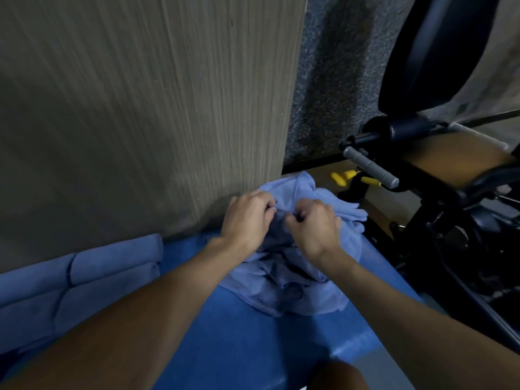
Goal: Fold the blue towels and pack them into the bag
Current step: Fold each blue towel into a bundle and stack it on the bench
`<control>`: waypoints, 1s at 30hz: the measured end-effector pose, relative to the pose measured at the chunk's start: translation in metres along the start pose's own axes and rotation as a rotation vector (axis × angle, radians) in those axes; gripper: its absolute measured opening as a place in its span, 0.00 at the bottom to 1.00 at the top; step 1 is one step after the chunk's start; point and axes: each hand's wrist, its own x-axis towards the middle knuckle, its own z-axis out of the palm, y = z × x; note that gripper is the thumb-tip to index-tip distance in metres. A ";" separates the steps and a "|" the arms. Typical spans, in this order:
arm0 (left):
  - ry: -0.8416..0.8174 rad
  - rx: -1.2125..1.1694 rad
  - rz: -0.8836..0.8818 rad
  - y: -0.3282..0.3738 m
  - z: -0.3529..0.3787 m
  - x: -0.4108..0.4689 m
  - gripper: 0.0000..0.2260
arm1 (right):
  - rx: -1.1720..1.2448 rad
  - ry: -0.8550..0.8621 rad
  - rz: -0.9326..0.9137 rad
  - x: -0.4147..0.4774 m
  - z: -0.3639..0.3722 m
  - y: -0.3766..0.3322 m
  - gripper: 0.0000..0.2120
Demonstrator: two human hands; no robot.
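Observation:
A crumpled pile of light blue towels (298,288) lies on a bright blue surface (239,339), spilling toward its far right corner. My left hand (246,219) and my right hand (315,225) sit close together on top of the pile, each with curled fingers pinching the cloth of one towel near its upper part. At the left, folded blue towels (84,280) lie stacked side by side against the wall. No bag is in view.
A grey wood-grain panel (140,108) rises right behind the surface. To the right stands black exercise equipment (439,175) with a grey handle (371,167) and brown pad. Yellow objects (342,177) lie on the floor beyond the pile.

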 end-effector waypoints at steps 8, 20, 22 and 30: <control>0.202 -0.084 0.080 0.033 -0.099 -0.011 0.02 | 0.586 0.038 -0.163 -0.012 -0.058 -0.078 0.11; 0.397 -0.104 0.185 0.055 -0.229 -0.057 0.04 | 0.767 -0.060 -0.319 -0.062 -0.128 -0.177 0.11; 0.391 -0.082 0.162 0.044 -0.236 -0.075 0.03 | 0.786 -0.085 -0.335 -0.076 -0.124 -0.186 0.10; 0.261 -0.075 -0.027 -0.010 -0.216 -0.153 0.03 | 0.688 -0.229 -0.229 -0.116 -0.058 -0.175 0.11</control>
